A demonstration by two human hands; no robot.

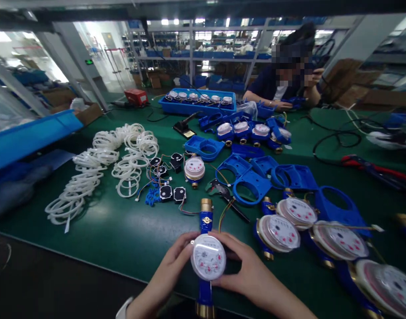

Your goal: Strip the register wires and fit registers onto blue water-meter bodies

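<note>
Near the front edge of the bench, a water meter [208, 258] with a blue body, brass threaded ends and a round clear-topped dial points away from me. My left hand [174, 261] is closed on the dial's left side, thumb along its rim. From the right, my right hand [244, 268] grips the same dial between thumb and fingers. Coloured wires [226, 212] lie just beyond the meter's body. Another water meter [194, 167] stands upright farther back, beside several small black modules [166, 192] with wires.
White plastic rings [70, 195] are heaped at left. Blue housings [252, 186] and several more water meters [280, 232] crowd the right. A blue tray [198, 107] of meters and a soldering iron stand [184, 128] are farther back. A co-worker [282, 84] sits across the bench.
</note>
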